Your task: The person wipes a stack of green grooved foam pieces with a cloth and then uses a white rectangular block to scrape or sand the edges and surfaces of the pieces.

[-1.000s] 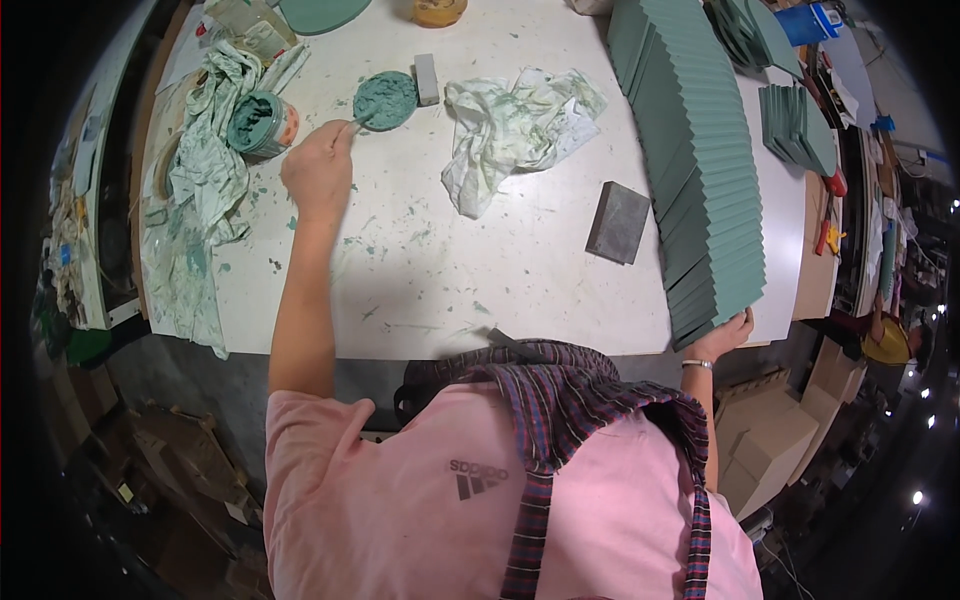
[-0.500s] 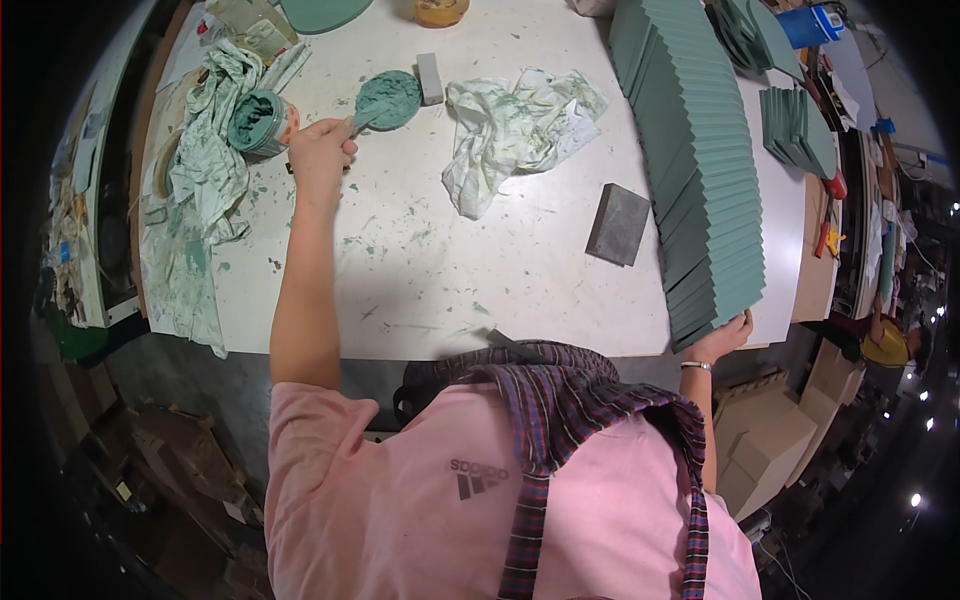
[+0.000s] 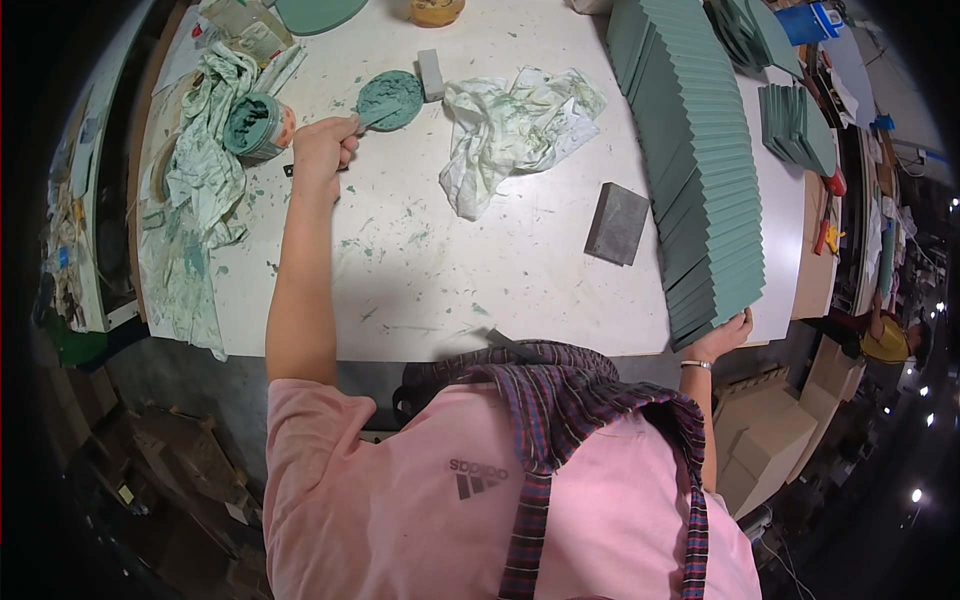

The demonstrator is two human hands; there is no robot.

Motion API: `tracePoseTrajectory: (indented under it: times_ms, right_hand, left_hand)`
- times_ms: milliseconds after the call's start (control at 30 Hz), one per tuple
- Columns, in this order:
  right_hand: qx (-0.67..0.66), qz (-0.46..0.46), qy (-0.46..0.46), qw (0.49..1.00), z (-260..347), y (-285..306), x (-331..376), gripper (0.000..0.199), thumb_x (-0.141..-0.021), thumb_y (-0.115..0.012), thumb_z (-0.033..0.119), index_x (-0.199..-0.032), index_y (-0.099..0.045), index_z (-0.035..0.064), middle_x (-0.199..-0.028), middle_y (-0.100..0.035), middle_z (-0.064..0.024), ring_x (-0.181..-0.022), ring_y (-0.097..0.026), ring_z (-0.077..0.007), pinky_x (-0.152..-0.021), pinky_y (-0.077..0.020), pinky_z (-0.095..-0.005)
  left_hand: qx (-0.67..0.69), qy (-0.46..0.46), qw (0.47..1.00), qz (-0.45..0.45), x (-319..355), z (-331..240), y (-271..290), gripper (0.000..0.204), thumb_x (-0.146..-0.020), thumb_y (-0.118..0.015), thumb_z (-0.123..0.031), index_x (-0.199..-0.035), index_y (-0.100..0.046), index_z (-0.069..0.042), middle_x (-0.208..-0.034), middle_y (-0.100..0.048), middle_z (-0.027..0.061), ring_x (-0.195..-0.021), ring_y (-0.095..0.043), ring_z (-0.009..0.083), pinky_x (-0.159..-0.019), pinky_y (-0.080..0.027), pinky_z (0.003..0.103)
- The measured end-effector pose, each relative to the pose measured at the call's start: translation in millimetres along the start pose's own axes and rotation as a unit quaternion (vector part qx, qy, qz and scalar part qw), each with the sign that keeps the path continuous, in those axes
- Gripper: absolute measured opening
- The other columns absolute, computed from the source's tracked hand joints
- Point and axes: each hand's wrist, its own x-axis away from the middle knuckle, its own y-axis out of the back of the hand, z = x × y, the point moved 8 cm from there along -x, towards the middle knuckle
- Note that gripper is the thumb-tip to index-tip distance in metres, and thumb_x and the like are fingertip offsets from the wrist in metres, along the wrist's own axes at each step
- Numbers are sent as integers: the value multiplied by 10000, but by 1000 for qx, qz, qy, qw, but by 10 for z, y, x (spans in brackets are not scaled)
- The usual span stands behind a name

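Note:
My left hand (image 3: 325, 145) is closed in a pinch on a green-smeared putty knife (image 3: 364, 122). Its far end lies at the edge of a round disc coated with green putty (image 3: 391, 100). Just left of that hand, an open jar of green putty (image 3: 257, 126) lies tipped against a stained rag. On the right, a long stack of overlapping green panels (image 3: 705, 170) runs away from me, their stepped edges facing right. My right hand (image 3: 722, 342) grips the stack's near end, with part of its fingers hidden by the panels.
A dark sanding block (image 3: 617, 224) lies left of the stack. A crumpled stained cloth (image 3: 520, 135) and a small grey block (image 3: 430, 76) sit farther back. More green pieces (image 3: 797, 128) stand at the right. The white table (image 3: 450, 270) carries scattered green putty flecks.
My left hand has shifted very slightly, still pinching the putty knife beside the disc. My right hand stays at the near end of the panels.

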Motion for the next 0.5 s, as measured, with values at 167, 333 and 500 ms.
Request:
tracePoseTrajectory:
  times_ms: [167, 333, 500]
  right_hand:
    - [5, -4, 9, 1000, 13, 10, 17, 473, -944, -421, 278, -1272, -504, -51, -1282, -447, -203, -1174, -445, -314, -1026, -353, -398]
    - [1, -8, 15, 1000, -41, 1, 14, 469, -949, -419, 273, -1267, -515, -57, -1280, -466, -209, -1151, -467, -320, -1018, -359, -398]
    - [10, -37, 4, 999, 34, 50, 62, 451, -947, -432, 251, -1263, -522, -58, -1260, -499, -212, -1151, -472, -318, -1015, -361, -402]
  left_hand:
    - [20, 17, 1000, -2, 24, 7, 0, 109, -844, -684, -80, -814, -687, 25, -595, -555, -5, -460, -421, 46, -416, -289, 191]
    - [76, 31, 997, 5, 84, 16, 47, 105, -852, -688, -90, -833, -680, 14, -603, -528, -29, -468, -404, 43, -421, -288, 190]
    - [134, 54, 988, 53, 201, -18, -101, 126, -875, -671, -119, -856, -670, 5, -611, -505, -39, -486, -384, 41, -443, -280, 201]
